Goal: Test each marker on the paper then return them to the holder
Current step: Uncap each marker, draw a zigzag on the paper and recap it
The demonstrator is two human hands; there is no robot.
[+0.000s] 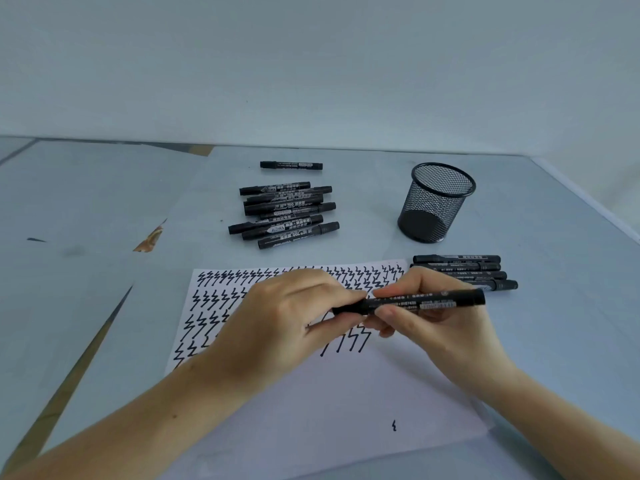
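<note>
We hold one marker [415, 302] level above the paper [346, 403], left hand [287, 317] pinching its cap end, right hand [429, 313] gripping the barrel. Zigzags fill several rows, yet the holder [437, 202] at one o'clock looks empty; the pile [284, 213] at twelve likely awaits testing.

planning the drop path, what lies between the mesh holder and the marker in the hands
In the head view, a row of four capped markers lies on the table between the mesh holder and the held marker, beside the paper.
</note>
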